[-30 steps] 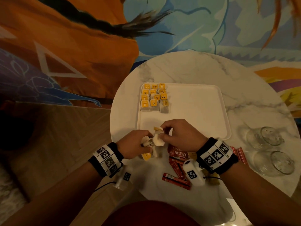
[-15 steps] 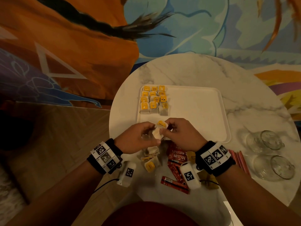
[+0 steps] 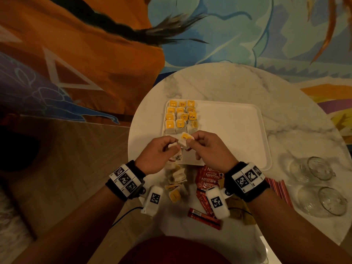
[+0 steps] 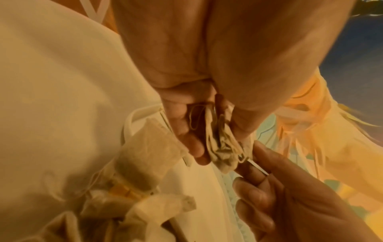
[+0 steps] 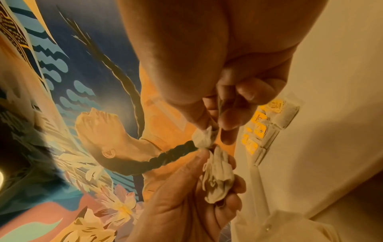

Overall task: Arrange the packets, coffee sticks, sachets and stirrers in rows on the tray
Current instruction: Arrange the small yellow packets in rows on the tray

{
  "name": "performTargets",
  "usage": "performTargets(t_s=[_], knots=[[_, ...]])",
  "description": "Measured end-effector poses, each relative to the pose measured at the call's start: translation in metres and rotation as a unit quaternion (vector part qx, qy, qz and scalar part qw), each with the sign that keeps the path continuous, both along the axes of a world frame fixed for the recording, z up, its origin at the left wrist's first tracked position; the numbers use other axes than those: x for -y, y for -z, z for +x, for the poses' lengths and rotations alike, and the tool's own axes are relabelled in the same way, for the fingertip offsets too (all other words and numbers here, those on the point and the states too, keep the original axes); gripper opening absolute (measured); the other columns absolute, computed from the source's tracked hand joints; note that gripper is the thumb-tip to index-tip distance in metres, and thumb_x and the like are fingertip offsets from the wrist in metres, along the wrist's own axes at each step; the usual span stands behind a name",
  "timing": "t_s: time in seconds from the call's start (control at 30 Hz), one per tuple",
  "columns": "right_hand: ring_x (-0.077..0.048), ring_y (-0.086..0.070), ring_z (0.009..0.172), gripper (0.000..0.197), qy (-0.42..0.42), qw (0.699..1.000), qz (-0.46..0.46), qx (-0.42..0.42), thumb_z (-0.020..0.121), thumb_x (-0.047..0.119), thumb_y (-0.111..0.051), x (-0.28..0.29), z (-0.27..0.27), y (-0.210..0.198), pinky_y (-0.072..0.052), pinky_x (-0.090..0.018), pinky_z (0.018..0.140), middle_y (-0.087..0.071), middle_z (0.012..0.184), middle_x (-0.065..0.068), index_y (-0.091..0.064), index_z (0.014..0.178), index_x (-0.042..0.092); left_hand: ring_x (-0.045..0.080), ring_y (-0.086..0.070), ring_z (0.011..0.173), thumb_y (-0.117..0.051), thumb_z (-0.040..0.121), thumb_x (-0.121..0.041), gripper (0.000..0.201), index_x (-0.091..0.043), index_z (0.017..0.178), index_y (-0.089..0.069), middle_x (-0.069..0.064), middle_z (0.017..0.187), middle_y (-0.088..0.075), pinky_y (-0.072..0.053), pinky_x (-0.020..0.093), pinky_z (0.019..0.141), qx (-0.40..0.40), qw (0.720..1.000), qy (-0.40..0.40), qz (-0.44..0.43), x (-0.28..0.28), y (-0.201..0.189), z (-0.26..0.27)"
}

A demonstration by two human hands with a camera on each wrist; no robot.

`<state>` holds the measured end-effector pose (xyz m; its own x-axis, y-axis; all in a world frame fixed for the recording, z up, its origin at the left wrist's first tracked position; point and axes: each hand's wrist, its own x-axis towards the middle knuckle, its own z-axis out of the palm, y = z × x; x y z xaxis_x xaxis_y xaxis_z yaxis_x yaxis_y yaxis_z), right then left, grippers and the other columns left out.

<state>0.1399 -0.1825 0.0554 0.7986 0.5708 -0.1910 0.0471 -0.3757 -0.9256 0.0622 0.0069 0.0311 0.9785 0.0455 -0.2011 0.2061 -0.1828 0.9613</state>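
A white tray [image 3: 238, 134] lies on the round marble table. Several yellow-tagged tea bags [image 3: 181, 116] stand in rows at its far left corner. Over the tray's near left edge both hands meet. My left hand [image 3: 171, 149] grips a small bunch of tea bags [image 4: 221, 144] in its curled fingers. My right hand [image 3: 192, 142] pinches one tea bag with a yellow tag [image 3: 185, 140] at the top of that bunch. Loose tea bags [image 3: 177, 178], red coffee sticks [image 3: 207, 180] and red stirrers [image 3: 278, 189] lie on the table near me.
Two glass mugs [image 3: 316, 183] lie on their sides at the right of the table. Brown sachets [image 3: 240, 210] lie under my right wrist. A painted wall stands behind the table and a wooden floor lies to the left. The tray's right part holds nothing.
Both hands rose from the loose pile at the table's near edge and moved forward over the tray's near left edge, carrying tea bags with them.
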Motion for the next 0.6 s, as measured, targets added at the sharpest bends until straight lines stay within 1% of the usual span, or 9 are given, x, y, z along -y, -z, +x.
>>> performTargets(t_s=[0.03,0.1,0.17,0.2,0.27,0.37,0.47,0.53,0.6], knots=[[-0.014,-0.058,0.054,0.014,0.006,1.000,0.002,0.007,0.098,0.023,-0.061,-0.001,0.001,0.001,-0.048,-0.026,0.056,-0.074,0.081,-0.001,-0.069,0.093,0.012,0.034,-0.071,0.091,-0.058,0.100,-0.011,0.020,-0.012,0.116,-0.070,0.004,0.104,-0.075,-0.061,0.043,0.080,-0.008,1.000,-0.004,-0.006,-0.001,0.000,0.000],[-0.015,-0.060,0.056,0.011,0.015,1.000,0.005,0.015,0.095,0.023,-0.066,-0.003,0.003,0.003,-0.051,-0.030,0.057,-0.073,0.079,-0.001,-0.069,0.090,0.013,0.026,-0.072,0.089,-0.057,0.100,-0.010,0.020,-0.010,0.116,-0.068,0.004,0.103,-0.074,-0.062,0.042,0.079,-0.035,0.999,-0.009,-0.036,-0.001,0.000,0.000],[-0.013,-0.062,0.061,0.011,0.015,0.999,-0.005,0.031,0.091,0.028,-0.070,-0.005,0.004,0.007,-0.055,-0.037,0.063,-0.073,0.080,0.000,-0.069,0.088,0.017,0.018,-0.072,0.090,-0.057,0.100,-0.009,0.021,-0.009,0.119,-0.066,0.004,0.104,-0.073,-0.061,0.039,0.079,-0.066,0.995,-0.007,-0.073,0.000,-0.001,-0.001],[-0.011,-0.063,0.063,0.012,0.012,0.999,-0.013,0.045,0.089,0.031,-0.071,-0.007,0.004,0.009,-0.055,-0.038,0.065,-0.072,0.080,0.002,-0.069,0.086,0.020,0.017,-0.072,0.091,-0.058,0.100,-0.010,0.022,-0.009,0.120,-0.065,0.004,0.104,-0.073,-0.061,0.038,0.080,-0.074,0.993,-0.006,-0.090,0.001,-0.002,-0.002],[-0.005,-0.062,0.063,0.013,0.005,0.998,-0.021,0.063,0.087,0.033,-0.073,-0.010,0.004,0.013,-0.052,-0.032,0.065,-0.072,0.080,0.004,-0.068,0.084,0.022,0.015,-0.071,0.092,-0.058,0.100,-0.017,0.023,-0.010,0.121,-0.065,0.001,0.102,-0.073,-0.060,0.037,0.081,-0.078,0.991,-0.006,-0.111,0.001,-0.003,-0.003],[-0.004,-0.061,0.062,0.011,-0.003,0.999,-0.006,0.052,0.088,0.026,-0.074,-0.014,0.003,0.012,-0.048,-0.024,0.064,-0.071,0.080,0.003,-0.068,0.086,0.016,0.013,-0.070,0.086,-0.057,0.101,-0.023,0.023,-0.011,0.118,-0.066,-0.002,0.095,-0.072,-0.059,0.036,0.078,-0.080,0.991,-0.021,-0.106,0.000,-0.004,-0.004],[-0.011,-0.063,0.061,0.014,-0.013,1.000,0.020,0.002,0.091,0.019,-0.071,-0.018,0.004,0.007,-0.049,-0.020,0.058,-0.071,0.081,-0.007,-0.068,0.092,0.006,0.016,-0.070,0.080,-0.058,0.101,-0.019,0.019,-0.009,0.113,-0.067,0.002,0.092,-0.073,-0.057,0.033,0.073,-0.084,0.991,-0.040,-0.099,-0.003,-0.003,-0.004],[-0.012,-0.062,0.059,0.015,0.005,0.999,0.031,-0.016,0.093,0.017,-0.068,-0.020,0.006,0.005,-0.045,-0.015,0.052,-0.071,0.076,-0.007,-0.066,0.093,0.002,0.018,-0.070,0.079,-0.059,0.099,-0.014,0.017,-0.008,0.111,-0.068,0.006,0.093,-0.073,-0.055,0.029,0.068,-0.086,0.991,-0.044,-0.095,-0.004,-0.003,-0.004],[-0.012,-0.060,0.057,0.015,0.041,0.998,0.041,-0.013,0.096,0.016,-0.065,-0.023,0.010,0.005,-0.043,-0.014,0.051,-0.070,0.074,-0.005,-0.063,0.094,0.001,0.019,-0.069,0.079,-0.060,0.098,-0.010,0.013,-0.009,0.107,-0.069,0.006,0.095,-0.071,-0.054,0.026,0.065,-0.089,0.990,-0.057,-0.091,-0.006,-0.002,-0.005]])
